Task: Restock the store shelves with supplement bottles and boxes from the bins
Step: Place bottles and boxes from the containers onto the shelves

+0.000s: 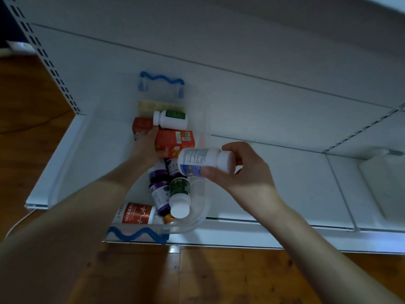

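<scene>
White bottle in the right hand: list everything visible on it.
The white plastic bottle with a blue-printed white label lies roughly horizontal, white cap pointing right. The right hand grips it, thumb on the label's lower edge, fingers curled round the cap end, above the clear plastic bin with blue wavy handles.

I look down on a wooden floor (219, 279) of warm brown, knotty boards. On it stands a white metal shelf (274, 172) with a pale back panel (219, 51), a slotted upright (43, 55) at its left and a thin wire divider (341, 194). The light is dim and bluish.
</scene>
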Motion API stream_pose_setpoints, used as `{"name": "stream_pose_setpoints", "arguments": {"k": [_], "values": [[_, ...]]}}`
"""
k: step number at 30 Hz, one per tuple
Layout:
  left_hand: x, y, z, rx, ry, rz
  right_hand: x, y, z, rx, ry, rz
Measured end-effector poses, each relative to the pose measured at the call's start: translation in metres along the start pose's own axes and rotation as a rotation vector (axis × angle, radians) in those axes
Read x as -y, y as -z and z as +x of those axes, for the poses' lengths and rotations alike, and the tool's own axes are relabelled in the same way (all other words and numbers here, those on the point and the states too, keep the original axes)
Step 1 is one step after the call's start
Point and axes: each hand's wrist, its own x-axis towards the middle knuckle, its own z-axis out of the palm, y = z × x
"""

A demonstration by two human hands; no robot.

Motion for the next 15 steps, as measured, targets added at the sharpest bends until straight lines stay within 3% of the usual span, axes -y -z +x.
{"name": "stream_pose_setpoints", "arguments": {"k": [8,15], "values": [[-0.002,0.016,-0.017,-0.009,0.078,-0.047,0.002,0.002,-0.008,0.001,0.003,0.008],[-0.018,0.051,-0.061,-0.184,0.129,-0.061,0.016,0.002,-0.031,0.004,0.068,-0.04]]}}
